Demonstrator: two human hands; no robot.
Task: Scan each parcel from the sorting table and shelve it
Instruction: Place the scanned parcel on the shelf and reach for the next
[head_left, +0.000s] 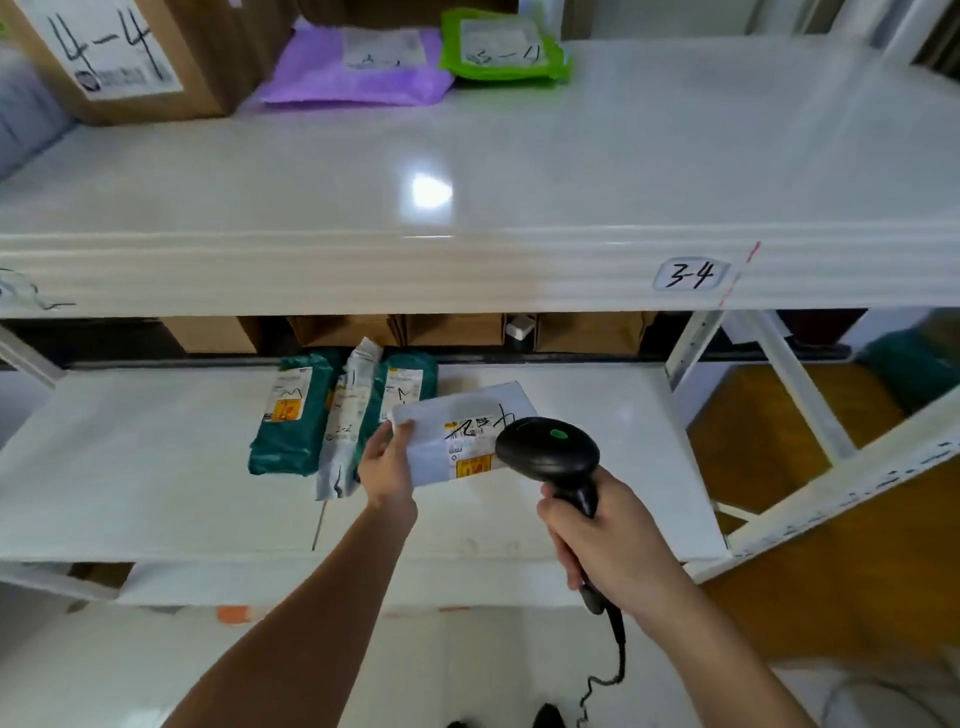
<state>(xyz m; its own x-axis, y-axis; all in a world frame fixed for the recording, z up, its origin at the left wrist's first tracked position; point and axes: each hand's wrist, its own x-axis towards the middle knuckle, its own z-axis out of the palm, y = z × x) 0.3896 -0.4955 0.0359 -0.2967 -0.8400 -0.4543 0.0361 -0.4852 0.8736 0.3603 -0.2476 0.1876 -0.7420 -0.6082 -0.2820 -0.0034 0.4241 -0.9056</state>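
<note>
My left hand (388, 467) pinches the left edge of a white flat parcel (441, 415) with a yellow-and-white label, held over the lower white shelf (156, 467). A black handheld barcode scanner (550, 457) is gripped by its handle in my right hand (608, 545). Its head, with a green dot on top, sits just right of the parcel's label. The scanner's coiled cable (613, 670) hangs down below my wrist.
Two dark green parcels (291, 421) (405, 384) and a grey-white one (348, 421) lie on the lower shelf left of the held parcel. The upper shelf (467, 156), tagged "3-4", carries a cardboard box (130, 57), a purple mailer (358, 67) and a bright green mailer (504, 47).
</note>
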